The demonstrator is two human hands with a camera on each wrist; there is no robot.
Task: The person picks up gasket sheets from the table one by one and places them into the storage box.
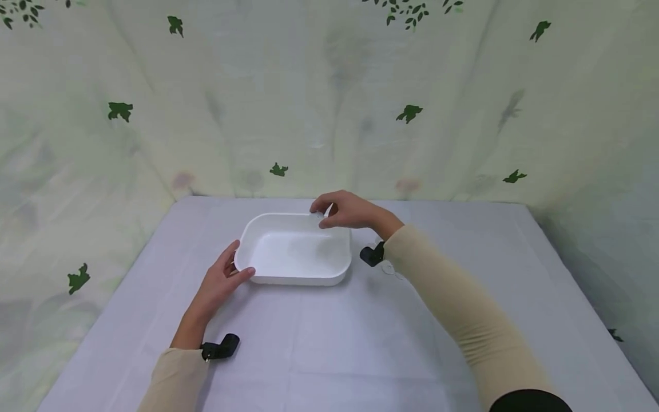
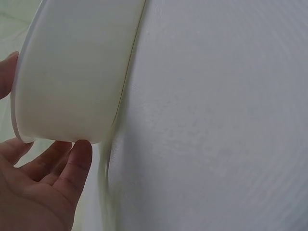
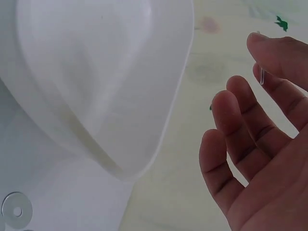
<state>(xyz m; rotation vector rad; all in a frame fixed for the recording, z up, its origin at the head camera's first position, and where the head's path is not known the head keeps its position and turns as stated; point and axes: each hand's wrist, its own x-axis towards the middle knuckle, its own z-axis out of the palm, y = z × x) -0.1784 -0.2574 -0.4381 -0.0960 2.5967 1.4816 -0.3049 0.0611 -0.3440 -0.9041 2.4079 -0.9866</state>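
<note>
A white rectangular tray [image 1: 293, 252] with rounded corners stands on the table. My left hand [image 1: 218, 286] holds it at its near left corner, the thumb by the front rim and the fingers against the left end. In the left wrist view, several fingers [image 2: 72, 166] touch the tray's outer wall [image 2: 77, 72]. Above the tray's far right corner, my right hand [image 1: 350, 210] pinches a small clear disc [image 3: 262, 74] between thumb and forefinger. The right wrist view shows that disc nearly edge-on, with the other fingers loosely bent.
Right of the tray, partly behind the right wrist, clear round discs [image 1: 388, 268] lie on the white-covered table [image 1: 329, 337]. One disc [image 3: 18, 211] shows a hole in its middle. A pale curtain [image 1: 288, 103] with green leaf shapes hangs behind the table's far edge.
</note>
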